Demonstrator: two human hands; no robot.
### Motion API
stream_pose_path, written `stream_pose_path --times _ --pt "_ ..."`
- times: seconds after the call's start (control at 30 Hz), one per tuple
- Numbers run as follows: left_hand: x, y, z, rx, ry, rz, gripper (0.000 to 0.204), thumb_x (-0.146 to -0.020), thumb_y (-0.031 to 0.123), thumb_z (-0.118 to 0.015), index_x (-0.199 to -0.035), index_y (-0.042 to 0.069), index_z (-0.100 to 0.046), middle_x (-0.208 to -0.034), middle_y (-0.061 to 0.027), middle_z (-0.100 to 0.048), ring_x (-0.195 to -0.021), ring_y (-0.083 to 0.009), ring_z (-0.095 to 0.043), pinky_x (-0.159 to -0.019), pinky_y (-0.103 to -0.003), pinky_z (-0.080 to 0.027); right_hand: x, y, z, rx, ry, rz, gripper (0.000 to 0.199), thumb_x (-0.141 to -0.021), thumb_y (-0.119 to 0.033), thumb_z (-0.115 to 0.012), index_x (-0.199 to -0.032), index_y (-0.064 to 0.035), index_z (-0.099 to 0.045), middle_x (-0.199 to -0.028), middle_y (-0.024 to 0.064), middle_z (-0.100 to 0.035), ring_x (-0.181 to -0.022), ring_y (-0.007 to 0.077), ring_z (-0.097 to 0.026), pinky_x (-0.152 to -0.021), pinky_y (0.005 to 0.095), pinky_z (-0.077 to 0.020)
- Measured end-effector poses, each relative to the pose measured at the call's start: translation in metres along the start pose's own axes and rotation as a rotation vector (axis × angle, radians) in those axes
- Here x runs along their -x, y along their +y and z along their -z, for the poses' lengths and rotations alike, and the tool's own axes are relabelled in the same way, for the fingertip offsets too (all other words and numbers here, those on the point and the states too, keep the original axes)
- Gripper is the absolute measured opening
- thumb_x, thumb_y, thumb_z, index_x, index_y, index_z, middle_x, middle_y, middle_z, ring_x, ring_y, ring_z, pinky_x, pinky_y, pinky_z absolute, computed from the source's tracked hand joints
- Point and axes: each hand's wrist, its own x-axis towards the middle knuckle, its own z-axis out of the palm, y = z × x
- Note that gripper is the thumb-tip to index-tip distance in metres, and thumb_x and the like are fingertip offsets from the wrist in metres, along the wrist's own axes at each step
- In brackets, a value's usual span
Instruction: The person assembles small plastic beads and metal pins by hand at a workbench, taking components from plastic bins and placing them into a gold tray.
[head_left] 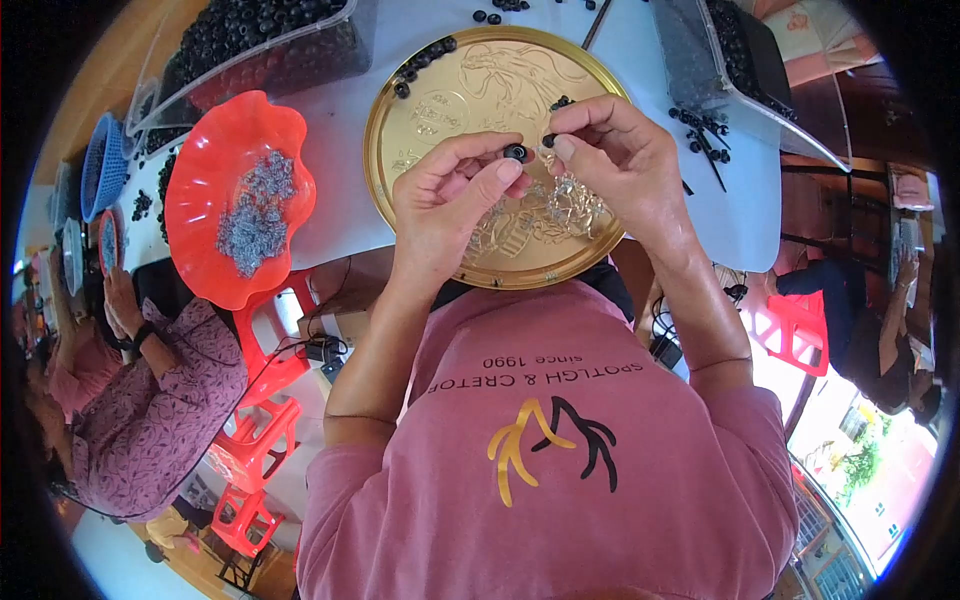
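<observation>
Both my hands are raised over a round gold tray (pixel 500 95) with an embossed pattern. My left hand (pixel 440 195) pinches a small black ring-shaped piece (pixel 515 152) between thumb and fingertips. Close beside it, my right hand (pixel 630 165) pinches another small black piece (pixel 549 140), partly hidden by the fingers. Under my hands, small shiny silvery pieces (pixel 575 200) lie scattered on the near side of the tray. Several black round pieces (pixel 425 60) line its far left rim. One more black cluster (pixel 562 102) shows just beyond my right fingers.
Left of the tray stands a red wavy-rimmed bowl (pixel 190 190) with small silvery pieces in it. Clear bins (pixel 345 45) of black pieces stand at far left and far right. Loose black pieces (pixel 700 125) lie at right. Another person (pixel 160 400) sits at left, near red stools (pixel 260 440).
</observation>
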Motion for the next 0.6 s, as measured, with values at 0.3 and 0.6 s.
stream_pose_path --times 0.3,0.6 --pt "0.0000 0.0024 -0.0019 -0.064 0.022 0.077 0.027 -0.092 0.005 -0.066 -0.118 -0.004 -0.064 -0.098 -0.0096 -0.070 -0.085 -0.0129 -0.067 -0.077 -0.026 -0.057 -0.0007 -0.0056 -0.0054 0.417 -0.012 0.319 0.011 -0.085 -0.005 -0.069 -0.095 0.0000 -0.067 -0.085 0.0062 -0.069 -0.077 0.0126 -0.068 -0.071 0.0273 -0.0539" --pt "0.0012 0.0061 -0.0072 -0.104 0.023 0.086 0.026 -0.093 0.005 -0.066 -0.117 -0.003 -0.065 -0.098 -0.0073 -0.068 -0.087 -0.0124 -0.066 -0.079 -0.026 -0.058 -0.0004 -0.0077 -0.0080 0.639 -0.029 0.451 0.011 -0.082 -0.005 -0.069 -0.091 -0.0020 -0.065 -0.083 0.0099 -0.065 -0.071 0.0197 -0.068 -0.064 0.0313 -0.0519"
